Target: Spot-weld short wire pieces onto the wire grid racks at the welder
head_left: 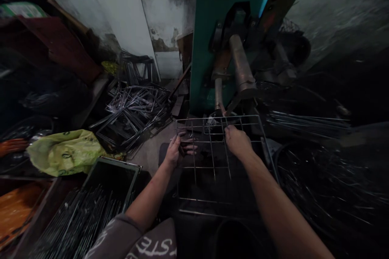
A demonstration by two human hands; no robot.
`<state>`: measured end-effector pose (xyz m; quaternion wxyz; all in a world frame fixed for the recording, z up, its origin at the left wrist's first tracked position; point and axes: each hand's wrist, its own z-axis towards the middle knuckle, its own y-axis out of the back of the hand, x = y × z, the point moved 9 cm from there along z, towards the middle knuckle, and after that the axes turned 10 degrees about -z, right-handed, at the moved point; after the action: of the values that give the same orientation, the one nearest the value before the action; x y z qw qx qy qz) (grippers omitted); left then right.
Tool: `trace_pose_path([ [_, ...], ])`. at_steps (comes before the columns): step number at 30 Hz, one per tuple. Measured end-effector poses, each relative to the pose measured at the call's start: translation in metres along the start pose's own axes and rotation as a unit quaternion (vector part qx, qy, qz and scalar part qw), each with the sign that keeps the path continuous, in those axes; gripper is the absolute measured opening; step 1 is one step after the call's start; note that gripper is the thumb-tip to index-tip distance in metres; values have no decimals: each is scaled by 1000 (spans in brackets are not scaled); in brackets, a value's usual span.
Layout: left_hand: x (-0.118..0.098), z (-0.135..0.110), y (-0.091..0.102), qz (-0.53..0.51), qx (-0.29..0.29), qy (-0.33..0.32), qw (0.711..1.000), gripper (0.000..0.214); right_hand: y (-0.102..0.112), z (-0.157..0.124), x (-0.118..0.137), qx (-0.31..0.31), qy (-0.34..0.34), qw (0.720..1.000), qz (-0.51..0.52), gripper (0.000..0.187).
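Note:
A wire rack (214, 166) of thin crossing rods lies in front of me, its far edge below the welding machine's arms. My left hand (176, 149) grips the rack's left side, thumb on the outer wire and fingers reaching beneath the grid. My right hand (237, 141) is closed on the rack near its far edge, fingertips pinched at a lengthwise rod. Just beyond that hand, the machine's lower electrode arm (218, 94) and thick upper arm (242, 64) come close to the rack's far edge. Whether they touch the wire, I cannot tell.
Bent wire frames (133, 105) are heaped on the floor at left. Nearer are a yellow-green sack (68, 151) and a box of loose rods (82, 214). Another person's hand (13, 145) shows at far left. Right of me stands a dark tub of wire pieces (322, 182).

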<state>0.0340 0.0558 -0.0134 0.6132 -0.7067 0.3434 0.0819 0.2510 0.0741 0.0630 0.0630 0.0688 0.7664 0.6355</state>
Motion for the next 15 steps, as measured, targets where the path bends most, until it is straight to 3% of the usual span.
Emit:
trace_pose_path([
  [15, -1, 0, -4, 0, 3, 6, 1000, 47, -2, 7, -2, 7, -13, 1000, 13, 34],
])
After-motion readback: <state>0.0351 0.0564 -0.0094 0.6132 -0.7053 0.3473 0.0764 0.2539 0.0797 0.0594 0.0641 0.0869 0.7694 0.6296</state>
